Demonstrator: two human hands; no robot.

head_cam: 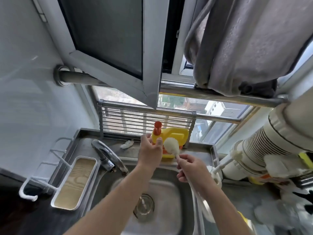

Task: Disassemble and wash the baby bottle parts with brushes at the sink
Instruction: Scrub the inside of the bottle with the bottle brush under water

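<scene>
Right hand [190, 168] grasps white sponge-headed bottle brush [171, 145]; left hand [149, 150] grips yellow red-pump detergent jug [171, 136] beyond steel sink [162, 192].

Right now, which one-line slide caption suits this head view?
Left hand grips yellow plastic bottle with red pump; right hand holds white sponge-headed brush at steel sink.
</scene>
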